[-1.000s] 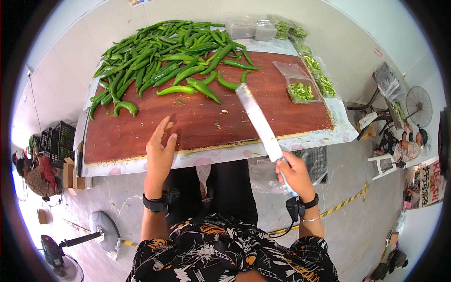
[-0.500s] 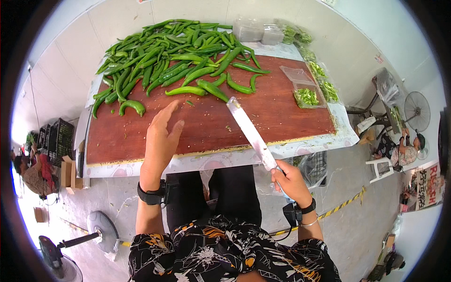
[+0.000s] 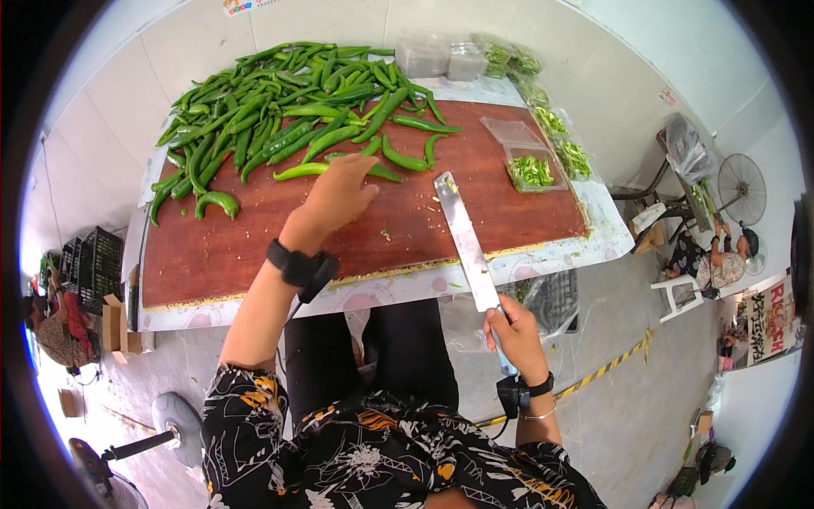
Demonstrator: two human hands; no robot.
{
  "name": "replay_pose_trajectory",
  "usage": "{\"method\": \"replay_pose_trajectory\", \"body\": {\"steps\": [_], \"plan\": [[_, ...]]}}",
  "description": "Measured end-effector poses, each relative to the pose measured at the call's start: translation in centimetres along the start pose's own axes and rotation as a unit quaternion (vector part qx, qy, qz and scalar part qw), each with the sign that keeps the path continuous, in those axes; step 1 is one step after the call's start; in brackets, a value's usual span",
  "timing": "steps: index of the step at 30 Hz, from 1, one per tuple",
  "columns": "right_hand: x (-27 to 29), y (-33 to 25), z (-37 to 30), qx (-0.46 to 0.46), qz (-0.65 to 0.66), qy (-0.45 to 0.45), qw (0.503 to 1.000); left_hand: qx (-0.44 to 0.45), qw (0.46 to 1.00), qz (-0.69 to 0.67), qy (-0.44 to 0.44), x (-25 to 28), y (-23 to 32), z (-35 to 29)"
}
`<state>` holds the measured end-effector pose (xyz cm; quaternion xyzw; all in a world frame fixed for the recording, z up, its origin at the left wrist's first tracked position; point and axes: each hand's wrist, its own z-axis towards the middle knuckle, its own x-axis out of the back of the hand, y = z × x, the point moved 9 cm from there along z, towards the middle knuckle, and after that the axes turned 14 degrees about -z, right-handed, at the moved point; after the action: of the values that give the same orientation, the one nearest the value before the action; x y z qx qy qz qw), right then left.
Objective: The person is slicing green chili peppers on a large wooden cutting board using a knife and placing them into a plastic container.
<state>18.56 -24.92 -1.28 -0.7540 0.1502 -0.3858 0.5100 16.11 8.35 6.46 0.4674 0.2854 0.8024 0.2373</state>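
Observation:
My right hand point(image 3: 515, 339) is closed round the handle of a long knife point(image 3: 466, 244), whose blade slants up and left over the near edge of the reddish-brown board point(image 3: 220, 263). Bits of green cling near the blade's tip. My left hand point(image 3: 337, 197) is over the middle of the board, thumb apart from the fingers. Under and beside its fingertips lies a green chili pepper point(image 3: 386, 173), partly covered by the hand. Loose peppers point(image 3: 405, 156) lie just beyond, in front of a large heap of long green peppers point(image 3: 280, 89). Seeds and small scraps dot the board.
A clear plastic box point(image 3: 534, 174) of cut peppers sits open on the board's right. Stacked empty boxes point(image 3: 424, 58) and filled packs point(image 3: 570, 157) line the table's far and right edges. A fan point(image 3: 741, 188) and a seated person point(image 3: 725, 259) are off to the right; black crates point(image 3: 100, 267) stand left.
My left hand has moved forward and right, from above the board's near part to the loose peppers. The knife stays in my right hand, its tip now apart from the pepper it was near.

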Motion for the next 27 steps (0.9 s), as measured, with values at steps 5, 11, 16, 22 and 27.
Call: {"method": "replay_pose_trajectory", "body": {"steps": [5, 11, 16, 22, 27], "plan": [[0.5, 0.1, -0.1, -0.021, 0.018, 0.008, 1.000, -0.044, 0.996, 0.071, -0.009, -3.1, 0.6, 2.6], [0.6, 0.7, -0.6, -0.014, 0.033, 0.010, 0.999, 0.026, 0.955, 0.295, -0.025, -2.4, -3.3, 3.4], [0.4, 1.5, -0.9, -0.040, 0.056, 0.012, 0.998, 0.015, 0.972, 0.235, 0.010, -0.6, -1.9, 2.1], [0.1, 0.3, -0.3, -0.007, 0.055, 0.014, 0.998, 0.020, 0.992, 0.126, -0.009, -1.1, 2.5, -2.5], [-1.5, -1.2, 0.4, 0.025, 0.052, -0.015, 0.998, -0.017, 0.996, 0.084, -0.005, -2.8, 3.5, -5.8]]}}
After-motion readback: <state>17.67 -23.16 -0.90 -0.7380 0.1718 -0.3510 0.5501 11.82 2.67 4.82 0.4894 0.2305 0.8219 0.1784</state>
